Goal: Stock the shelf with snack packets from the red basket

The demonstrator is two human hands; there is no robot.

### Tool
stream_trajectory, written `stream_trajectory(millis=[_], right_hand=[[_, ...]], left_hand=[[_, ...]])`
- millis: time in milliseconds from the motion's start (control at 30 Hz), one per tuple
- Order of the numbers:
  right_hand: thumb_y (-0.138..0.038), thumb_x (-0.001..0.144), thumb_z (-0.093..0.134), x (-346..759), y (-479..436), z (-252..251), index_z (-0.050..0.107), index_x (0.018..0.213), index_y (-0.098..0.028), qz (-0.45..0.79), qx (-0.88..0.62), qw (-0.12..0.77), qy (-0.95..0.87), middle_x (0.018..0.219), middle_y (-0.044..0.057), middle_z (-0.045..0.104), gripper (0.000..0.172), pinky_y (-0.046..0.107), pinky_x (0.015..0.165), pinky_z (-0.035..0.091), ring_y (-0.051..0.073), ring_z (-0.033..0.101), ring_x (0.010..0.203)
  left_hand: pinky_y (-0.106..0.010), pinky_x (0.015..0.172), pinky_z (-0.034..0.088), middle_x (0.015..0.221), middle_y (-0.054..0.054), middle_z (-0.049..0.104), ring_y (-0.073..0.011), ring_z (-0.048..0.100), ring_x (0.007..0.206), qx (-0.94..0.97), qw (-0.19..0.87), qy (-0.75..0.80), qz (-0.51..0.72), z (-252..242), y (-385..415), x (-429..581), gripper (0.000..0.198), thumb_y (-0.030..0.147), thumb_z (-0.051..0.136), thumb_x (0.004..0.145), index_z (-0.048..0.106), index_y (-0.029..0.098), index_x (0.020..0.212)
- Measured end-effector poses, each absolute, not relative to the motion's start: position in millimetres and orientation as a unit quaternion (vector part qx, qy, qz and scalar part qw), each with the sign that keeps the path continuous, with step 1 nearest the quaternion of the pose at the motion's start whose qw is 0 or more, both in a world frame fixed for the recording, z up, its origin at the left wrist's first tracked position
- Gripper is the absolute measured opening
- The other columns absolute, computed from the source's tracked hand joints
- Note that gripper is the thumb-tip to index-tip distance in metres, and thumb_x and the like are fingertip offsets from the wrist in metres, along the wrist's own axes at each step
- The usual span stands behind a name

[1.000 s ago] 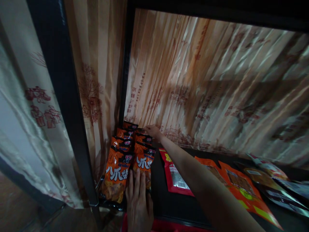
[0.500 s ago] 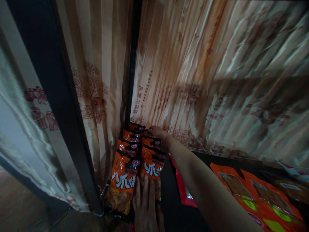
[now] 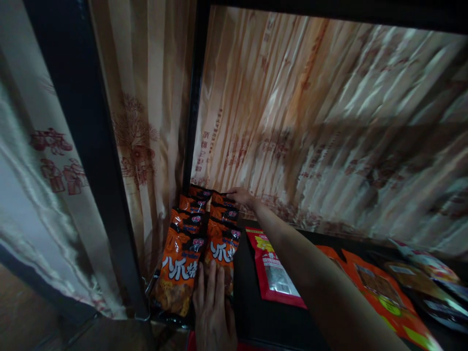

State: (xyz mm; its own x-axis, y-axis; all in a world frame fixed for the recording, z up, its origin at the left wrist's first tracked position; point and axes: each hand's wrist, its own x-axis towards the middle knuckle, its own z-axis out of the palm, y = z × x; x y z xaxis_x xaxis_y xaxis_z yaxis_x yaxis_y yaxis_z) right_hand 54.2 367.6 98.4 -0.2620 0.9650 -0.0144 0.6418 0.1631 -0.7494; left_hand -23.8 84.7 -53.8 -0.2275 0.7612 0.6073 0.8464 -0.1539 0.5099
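Note:
Two rows of orange and black snack bags stand one behind another at the shelf's left end. My left hand point(image 3: 214, 307) lies with fingers stretched out against the front bag of the right row point(image 3: 221, 248). Beside it is the front bag of the left row point(image 3: 177, 273), leaning back and untouched by my fingertips. My right hand point(image 3: 239, 195) reaches across to the back of the right row. Its fingers are closed on the top edge of the rearmost snack bag point(image 3: 221, 199); the lower part of that bag is hidden behind the others.
A red and yellow packet point(image 3: 274, 273) lies flat on the black shelf point(image 3: 252, 302), partly under my right forearm. Orange packets point(image 3: 380, 287) and other packs lie farther right. A dark metal post point(image 3: 98, 146) stands at left, and a printed curtain point(image 3: 278, 117) hangs behind.
The view has shifted right, uncovering more of the red packet. My left hand stays on the front bag, and my right hand remains at the rearmost bag, which now shows a little more.

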Motion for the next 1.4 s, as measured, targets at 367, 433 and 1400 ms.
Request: stream_trajectory(millis=[367, 433, 1400], right_hand=[[-0.011, 0.076, 0.057, 58, 349, 104, 0.069, 0.093, -0.013, 0.473, -0.493, 0.328, -0.652, 0.084, 0.006, 0.072, 0.021, 0.021, 0.055, 0.050, 0.013, 0.063, 0.066], [-0.011, 0.075, 0.058, 56, 351, 103, 0.069, 0.092, -0.013, 0.478, -0.488, 0.334, -0.650, 0.082, 0.006, 0.072, 0.020, 0.020, 0.053, 0.049, 0.013, 0.062, 0.065], [-0.031, 0.077, 0.059, 45, 385, 63, 0.071, 0.084, -0.017, 0.327, -0.547, 0.293, -0.713, 0.072, 0.001, 0.070, 0.020, 0.022, 0.064, 0.049, 0.014, 0.063, 0.067]], left_hand=[[-0.046, 0.106, 0.031, 0.147, -0.003, 0.035, -0.0261, 0.015, 0.141, -0.611, 0.039, -0.655, -0.443, -54, 85, -22, 0.078, -0.004, 0.039, 0.074, 0.022, 0.024, 0.144], [-0.046, 0.105, 0.032, 0.147, -0.003, 0.035, -0.0266, 0.015, 0.141, -0.611, 0.042, -0.653, -0.446, -55, 85, -22, 0.079, -0.004, 0.039, 0.072, 0.022, 0.024, 0.144], [-0.050, 0.107, 0.029, 0.146, -0.003, 0.037, -0.0277, 0.015, 0.140, -0.605, 0.048, -0.669, -0.429, -57, 86, -21, 0.077, -0.001, 0.040, 0.075, 0.019, 0.026, 0.144]])
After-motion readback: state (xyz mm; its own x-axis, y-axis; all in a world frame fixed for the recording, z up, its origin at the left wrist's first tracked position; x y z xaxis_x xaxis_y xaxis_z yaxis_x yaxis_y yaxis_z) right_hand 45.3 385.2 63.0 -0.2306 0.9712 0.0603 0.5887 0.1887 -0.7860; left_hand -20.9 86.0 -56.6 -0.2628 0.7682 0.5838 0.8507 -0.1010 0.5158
